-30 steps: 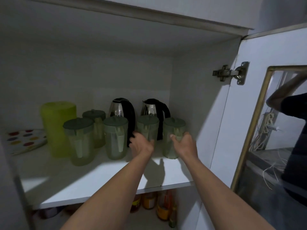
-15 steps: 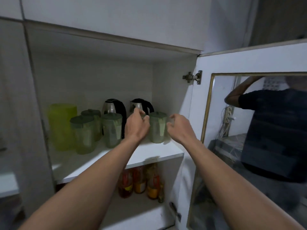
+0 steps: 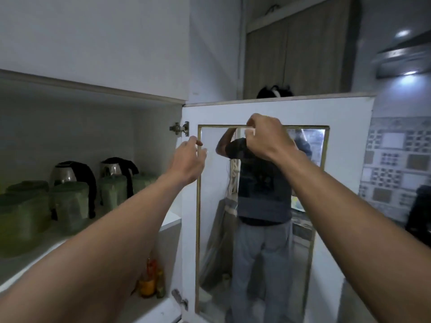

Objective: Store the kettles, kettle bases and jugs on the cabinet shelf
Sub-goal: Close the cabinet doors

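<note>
White cabinet shelf [image 3: 172, 220] at the left carries two kettles [image 3: 64, 174] behind green jugs [image 3: 70, 203], well left of both hands. The left hand [image 3: 187, 163] hangs loose and empty beside the glass door [image 3: 345, 117]. The right hand [image 3: 265, 138] curls at the pane's top edge, and whether it grips anything I cannot tell.

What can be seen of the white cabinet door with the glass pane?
The white cabinet door stands swung open, hung on metal hinges along its left edge. Thin gold-coloured trim frames a tall glass pane, in which a standing person shows. The left hand is by the trim's left side, the right hand before its top edge; contact cannot be told.
</note>
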A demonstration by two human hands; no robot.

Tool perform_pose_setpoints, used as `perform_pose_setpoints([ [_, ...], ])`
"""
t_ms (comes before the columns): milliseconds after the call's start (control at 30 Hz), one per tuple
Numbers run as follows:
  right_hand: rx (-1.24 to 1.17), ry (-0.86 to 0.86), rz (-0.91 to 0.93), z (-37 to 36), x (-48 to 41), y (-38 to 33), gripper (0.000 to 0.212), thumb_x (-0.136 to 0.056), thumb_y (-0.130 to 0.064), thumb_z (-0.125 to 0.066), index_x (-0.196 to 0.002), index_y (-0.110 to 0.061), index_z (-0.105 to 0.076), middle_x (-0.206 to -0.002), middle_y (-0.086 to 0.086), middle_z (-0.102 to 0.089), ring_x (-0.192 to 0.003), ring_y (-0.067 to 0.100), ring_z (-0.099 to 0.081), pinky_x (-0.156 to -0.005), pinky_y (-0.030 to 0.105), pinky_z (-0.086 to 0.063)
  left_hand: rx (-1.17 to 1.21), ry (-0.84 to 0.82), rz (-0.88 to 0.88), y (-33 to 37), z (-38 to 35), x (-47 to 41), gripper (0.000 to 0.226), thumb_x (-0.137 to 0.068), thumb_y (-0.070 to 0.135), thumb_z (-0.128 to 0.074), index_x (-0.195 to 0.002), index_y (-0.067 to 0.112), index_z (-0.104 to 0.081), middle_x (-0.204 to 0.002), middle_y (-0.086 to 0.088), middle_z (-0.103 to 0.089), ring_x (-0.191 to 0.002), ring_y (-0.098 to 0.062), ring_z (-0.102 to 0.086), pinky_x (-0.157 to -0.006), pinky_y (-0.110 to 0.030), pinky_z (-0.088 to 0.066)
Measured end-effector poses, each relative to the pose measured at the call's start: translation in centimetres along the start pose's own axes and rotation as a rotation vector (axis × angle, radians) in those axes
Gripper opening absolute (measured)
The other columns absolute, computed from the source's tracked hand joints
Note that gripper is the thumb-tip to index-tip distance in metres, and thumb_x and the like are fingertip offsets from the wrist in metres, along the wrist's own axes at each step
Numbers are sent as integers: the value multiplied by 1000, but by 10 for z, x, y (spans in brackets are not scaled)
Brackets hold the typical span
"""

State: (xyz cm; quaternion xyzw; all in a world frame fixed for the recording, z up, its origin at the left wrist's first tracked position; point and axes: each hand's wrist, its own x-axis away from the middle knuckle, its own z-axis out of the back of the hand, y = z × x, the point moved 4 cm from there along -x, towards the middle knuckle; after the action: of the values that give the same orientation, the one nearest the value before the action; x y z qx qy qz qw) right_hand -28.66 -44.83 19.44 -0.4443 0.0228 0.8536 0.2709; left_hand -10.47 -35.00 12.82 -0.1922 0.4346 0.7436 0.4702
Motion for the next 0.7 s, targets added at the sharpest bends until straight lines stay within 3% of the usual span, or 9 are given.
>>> perform_pose_setpoints([
  [300,412,274,93,123,-17,95,37,-97,-30,-49,-122,-5,-58,-128,17,-61,-124,37,-48,-95,46,-42,75,41,-272,160,-61,-58,38,-104,33,-38,-139,18,-39,-141,-14,-45,-120,-32,-53,-98,-43,-43],
  [500,437,119,-18,140,-30,157,52,-102,-42,-38,-138,-7,-50,-147,17,-49,-138,36,-39,-110,55,-35,26,35,-396,221,-95,-88,49,-105,34,-32,-150,15,-33,-152,-14,-38,-135,-33,-40,-107,-47,-38],
  [700,337,-12,-69,132,-30,193,44,-105,-37,-35,-127,-7,-58,-133,15,-58,-125,34,-49,-95,44,-43,-52,-131,-434,242,-130,-100,55,-105,40,-21,-155,17,-29,-160,-11,-31,-151,-26,-19,-118,-50,-26],
])
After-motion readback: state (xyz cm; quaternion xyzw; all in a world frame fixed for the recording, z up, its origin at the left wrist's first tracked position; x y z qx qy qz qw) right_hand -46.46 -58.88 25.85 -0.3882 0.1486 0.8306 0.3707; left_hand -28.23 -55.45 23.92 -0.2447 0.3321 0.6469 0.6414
